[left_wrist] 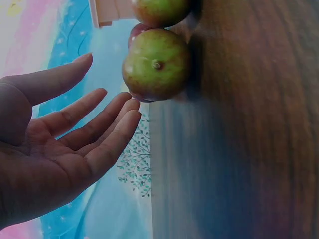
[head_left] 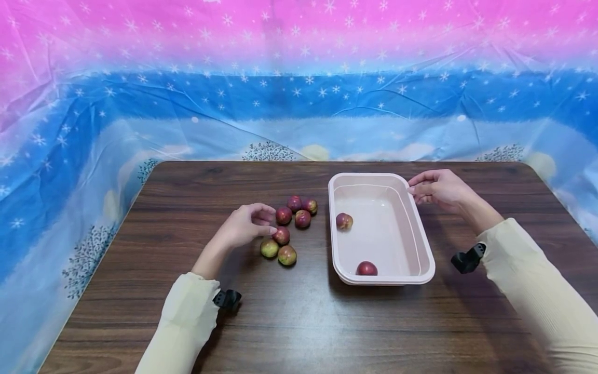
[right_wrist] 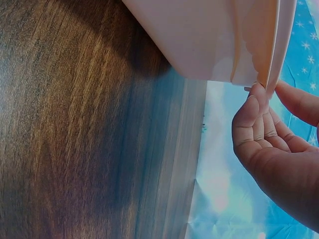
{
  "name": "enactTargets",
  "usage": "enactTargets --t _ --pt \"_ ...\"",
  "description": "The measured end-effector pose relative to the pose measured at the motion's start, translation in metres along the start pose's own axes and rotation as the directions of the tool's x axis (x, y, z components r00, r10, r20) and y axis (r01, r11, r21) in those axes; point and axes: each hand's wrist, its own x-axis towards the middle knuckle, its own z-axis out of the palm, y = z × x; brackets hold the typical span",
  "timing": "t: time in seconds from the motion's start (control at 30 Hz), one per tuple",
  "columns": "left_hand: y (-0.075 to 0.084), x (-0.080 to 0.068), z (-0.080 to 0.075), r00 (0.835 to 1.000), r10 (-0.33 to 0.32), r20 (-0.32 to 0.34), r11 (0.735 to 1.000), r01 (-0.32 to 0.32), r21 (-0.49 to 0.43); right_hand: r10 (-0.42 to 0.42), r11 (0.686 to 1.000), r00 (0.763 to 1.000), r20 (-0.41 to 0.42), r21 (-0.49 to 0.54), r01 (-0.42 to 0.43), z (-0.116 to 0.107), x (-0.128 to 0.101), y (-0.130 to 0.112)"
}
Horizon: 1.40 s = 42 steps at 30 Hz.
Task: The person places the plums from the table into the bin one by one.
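While the tub near the far edge of the table is pinched by the right hand, nothing is gripped by the loosely spread left hand beside 7 plums; 2 plums are contained.

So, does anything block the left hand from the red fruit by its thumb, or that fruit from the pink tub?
Nothing visible stands between the left hand and that red fruit; toward the pink tub, only its raised left rim intervenes.

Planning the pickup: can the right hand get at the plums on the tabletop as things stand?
Probably not: the right hand pinches the container, which stands between it and the plums.
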Motion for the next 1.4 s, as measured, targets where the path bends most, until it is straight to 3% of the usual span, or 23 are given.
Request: enactTargets --t 0.33,0.77,1.4 --pt "-0.011 -0.007 0.002 0.999 -0.01 0.048 1.0 0.009 0.024 -0.011 1.0 1.0 0.008 0.012 0.011 0.0 0.001 0.002" --pt "-0.013 -0.014 0.003 0.996 -0.017 0.092 1.0 0.014 0.027 -0.015 1.0 1.0 0.009 0.011 0.015 -0.001 0.002 0.003" --pt "-0.016 -0.015 0.002 0.993 -0.026 0.117 0.999 0.022 0.034 -0.003 1.0 1.0 -0.004 -0.015 0.003 -0.001 0.0 0.001"
